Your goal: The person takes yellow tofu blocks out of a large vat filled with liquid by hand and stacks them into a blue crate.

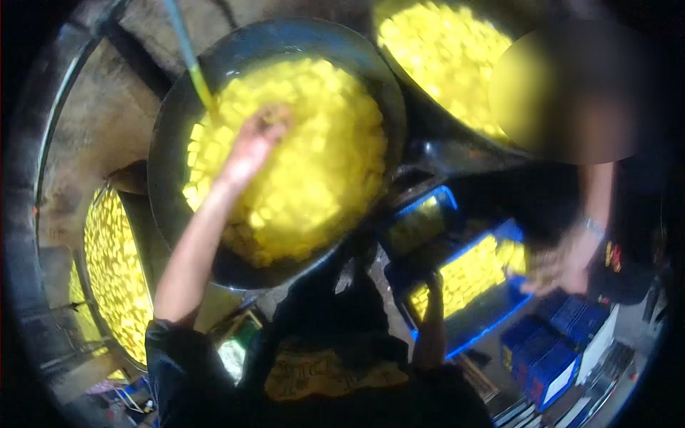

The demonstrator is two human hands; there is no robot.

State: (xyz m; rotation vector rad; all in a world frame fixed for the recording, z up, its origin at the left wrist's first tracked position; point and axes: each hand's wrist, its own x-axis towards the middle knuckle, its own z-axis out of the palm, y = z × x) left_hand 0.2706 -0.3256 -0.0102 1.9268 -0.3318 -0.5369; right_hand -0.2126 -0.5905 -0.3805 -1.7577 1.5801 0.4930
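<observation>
My left hand [265,132] reaches over a large dark wok [171,150] full of yellow cubes [314,150], which lie in yellowish liquid. Its fingers look curled but are smeared by motion, so whether anything is in them cannot be made out. A stick [187,53], pale blue above and yellow lower down, leans into the wok. My right hand [433,284] is in shadow at the left part of a blue crate [467,334] packed with yellow cubes [474,277]. Those fingers are too dark to read.
Another person's hand [556,265] is at the crate's right end. A second pan of yellow cubes [446,60] stands at upper right, a third container of cubes [118,274] at left. Blue crates [546,346] are stacked at lower right; a smaller blue-rimmed bin [421,221] stands near the wok.
</observation>
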